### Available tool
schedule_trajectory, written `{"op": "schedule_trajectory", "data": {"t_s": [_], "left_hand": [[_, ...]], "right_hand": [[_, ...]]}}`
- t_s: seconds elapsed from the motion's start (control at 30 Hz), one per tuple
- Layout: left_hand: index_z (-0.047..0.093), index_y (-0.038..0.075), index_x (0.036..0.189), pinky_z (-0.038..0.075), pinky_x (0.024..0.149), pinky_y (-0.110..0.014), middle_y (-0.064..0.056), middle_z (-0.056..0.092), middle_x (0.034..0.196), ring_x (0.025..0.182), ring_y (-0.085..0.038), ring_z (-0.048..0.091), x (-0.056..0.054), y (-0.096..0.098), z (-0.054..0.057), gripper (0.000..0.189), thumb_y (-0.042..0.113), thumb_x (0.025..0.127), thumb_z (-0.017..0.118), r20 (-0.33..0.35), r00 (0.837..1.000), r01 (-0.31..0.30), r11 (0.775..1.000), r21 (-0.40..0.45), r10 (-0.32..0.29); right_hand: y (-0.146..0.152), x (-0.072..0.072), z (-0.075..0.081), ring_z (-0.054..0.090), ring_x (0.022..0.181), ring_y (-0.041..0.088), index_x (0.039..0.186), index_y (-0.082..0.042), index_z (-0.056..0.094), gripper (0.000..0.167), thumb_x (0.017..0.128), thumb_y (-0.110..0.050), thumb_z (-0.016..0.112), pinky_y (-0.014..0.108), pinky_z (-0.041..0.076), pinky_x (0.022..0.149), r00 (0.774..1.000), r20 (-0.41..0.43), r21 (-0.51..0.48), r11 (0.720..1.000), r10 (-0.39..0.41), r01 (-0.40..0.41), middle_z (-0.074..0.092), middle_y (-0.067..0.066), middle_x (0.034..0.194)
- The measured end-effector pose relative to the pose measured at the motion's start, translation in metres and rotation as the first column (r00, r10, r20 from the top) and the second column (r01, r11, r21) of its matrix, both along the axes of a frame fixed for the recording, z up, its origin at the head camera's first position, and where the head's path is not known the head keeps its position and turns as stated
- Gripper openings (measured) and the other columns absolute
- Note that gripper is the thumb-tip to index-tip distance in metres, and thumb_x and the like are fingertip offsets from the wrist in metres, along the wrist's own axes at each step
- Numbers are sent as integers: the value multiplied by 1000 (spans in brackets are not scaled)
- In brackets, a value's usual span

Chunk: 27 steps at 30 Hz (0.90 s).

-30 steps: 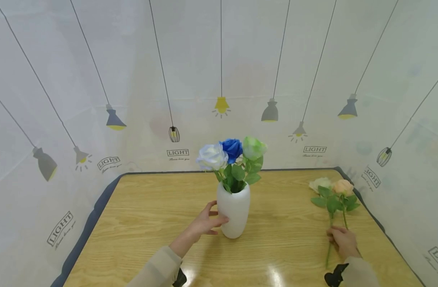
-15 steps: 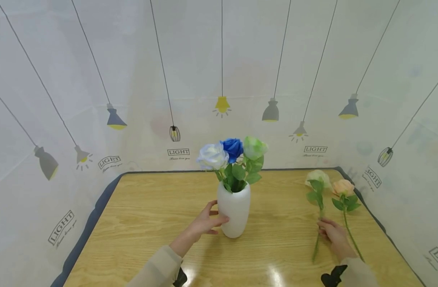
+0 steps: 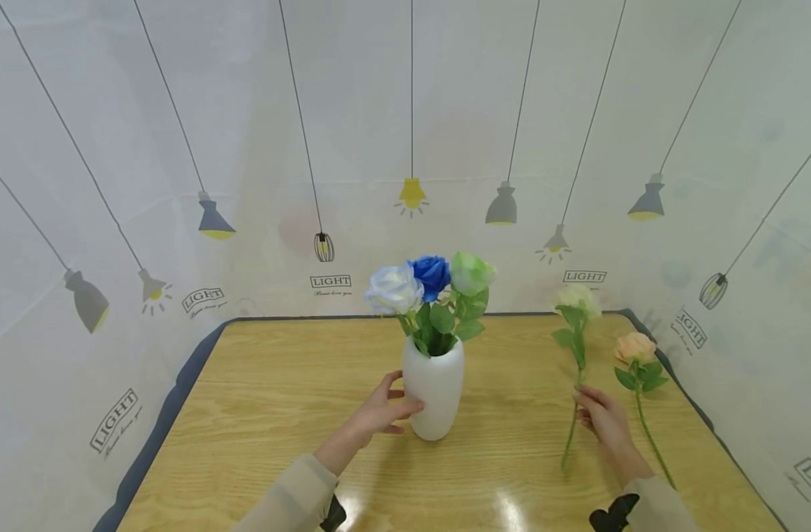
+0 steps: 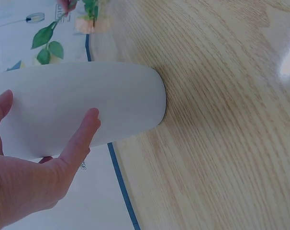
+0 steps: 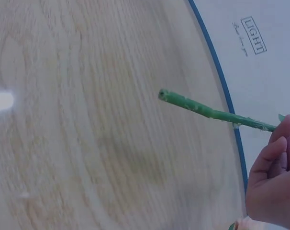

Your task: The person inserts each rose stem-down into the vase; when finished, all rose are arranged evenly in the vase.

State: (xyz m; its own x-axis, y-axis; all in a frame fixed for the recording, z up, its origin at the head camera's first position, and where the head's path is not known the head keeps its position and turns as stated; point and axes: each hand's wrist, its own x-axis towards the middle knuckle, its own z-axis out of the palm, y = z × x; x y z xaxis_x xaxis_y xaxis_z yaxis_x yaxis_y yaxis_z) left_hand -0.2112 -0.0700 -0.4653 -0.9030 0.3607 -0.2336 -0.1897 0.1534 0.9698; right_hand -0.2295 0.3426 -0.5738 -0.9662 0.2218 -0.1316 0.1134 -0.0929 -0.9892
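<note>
A white vase (image 3: 433,395) stands upright mid-table with a pale blue-white rose (image 3: 394,290), a blue rose (image 3: 430,277) and a light green rose (image 3: 472,273) in it. My left hand (image 3: 379,411) holds the vase's left side, thumb across the front; in the left wrist view the vase wall (image 4: 106,91) fills the space by the fingers. To the right, my right hand (image 3: 605,417) pinches the stem of a cream-white rose (image 3: 577,301), bloom up. The right wrist view shows its cut green stem end (image 5: 188,103) sticking out above the table.
A peach rose (image 3: 635,347) with green leaves lies on the wooden table (image 3: 279,414) at the right, its stem pointing toward the near edge. A pale cloth backdrop (image 3: 352,148) printed with lamps encloses the table's back and sides.
My right hand has lifted the cream-white rose away from the peach one, moving it left and up. The left hand and the vase have stayed where they were.
</note>
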Motion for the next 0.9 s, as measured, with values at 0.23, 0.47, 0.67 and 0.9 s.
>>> {"op": "schedule_trajectory", "data": {"t_s": [0.23,0.47,0.67,0.9], "left_hand": [[17,4,137,47,72,-47,-28,33,126,100,-37,51,0,0,0,81,27,78,68,-3,1000,5,1000,5,-5],[17,4,137,47,72,-47,-28,33,126,100,-37,51,0,0,0,82,27,78,69,-4,1000,5,1000,8,-5],[17,4,137,48,71,-46,-27,34,125,99,-37,51,0,0,-1,82,28,78,69,-5,1000,2,1000,2,-2],[17,4,137,48,71,-45,-28,34,126,99,-37,51,-1,-1,-2,82,27,78,69,-5,1000,3,1000,1,-3]], "right_hand": [[-25,1,28,55,61,8,105,-11,57,25,84,-22,63,21,46,53,996,-86,3,1000,29,-29,58,-3,79],[-58,11,63,54,60,8,109,0,52,30,86,-19,59,21,45,53,983,-172,66,997,56,-45,57,-2,81],[-63,3,59,56,61,12,105,-2,55,28,84,-19,62,23,45,52,933,-325,39,988,152,-148,57,4,86],[-96,21,114,56,59,10,100,2,52,25,87,-18,59,22,46,54,945,-291,87,988,148,-128,57,2,80]]}}
